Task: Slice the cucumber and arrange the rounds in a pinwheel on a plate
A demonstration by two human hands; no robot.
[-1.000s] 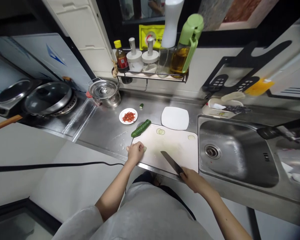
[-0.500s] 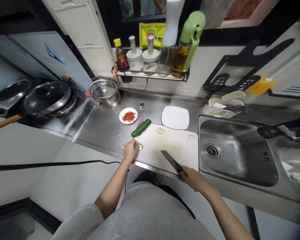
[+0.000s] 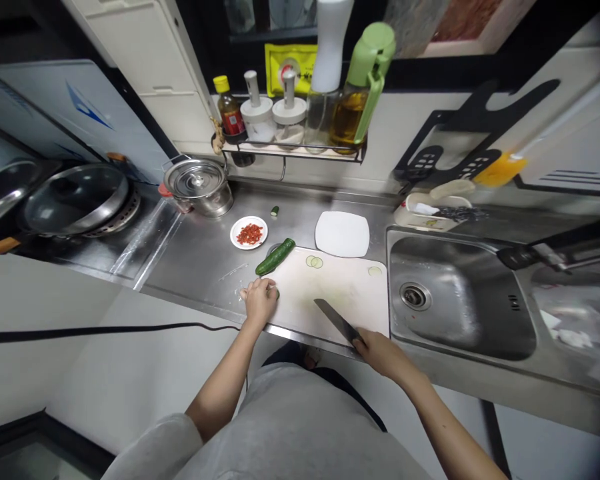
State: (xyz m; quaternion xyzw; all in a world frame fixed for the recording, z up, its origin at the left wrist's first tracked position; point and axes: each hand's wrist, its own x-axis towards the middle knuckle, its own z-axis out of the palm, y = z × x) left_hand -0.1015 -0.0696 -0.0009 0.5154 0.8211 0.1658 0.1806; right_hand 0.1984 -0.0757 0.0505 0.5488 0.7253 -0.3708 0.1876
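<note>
Countertop (image 3: 185, 257) of steel, running along the wall. Sink (image 3: 465, 300) set into it on the right. Cutting board (image 3: 353, 283), white, just left of the sink, near the counter's front edge. Lidded steel pot (image 3: 199, 187) farther left, toward the back. Squarish white plate (image 3: 342, 234) just behind the board.

Right hand (image 3: 375, 350) at the board's front edge, fingers wrapped around the handle of a knife (image 3: 336, 320); blade over the board, tip pointing back and left. Whether the blade touches the board, cannot tell. Left hand (image 3: 260, 300) at the board's left edge, fingers curled; a bit of green piece (image 3: 278, 294) shows beside the fingertips. Clamped on it or merely touching, cannot tell.

Cucumber (image 3: 275, 257) lies aslant at the board's back left corner, just beyond the left hand. Round dish (image 3: 233, 233) behind and left of it. Two overlapping slices (image 3: 314, 262) near the board's back edge; single slice (image 3: 375, 271) at its back right corner. Cucumber end (image 3: 275, 211) alone on the steel, behind the cucumber. Red pieces (image 3: 250, 233), chopped small, heaped in the dish.
</note>
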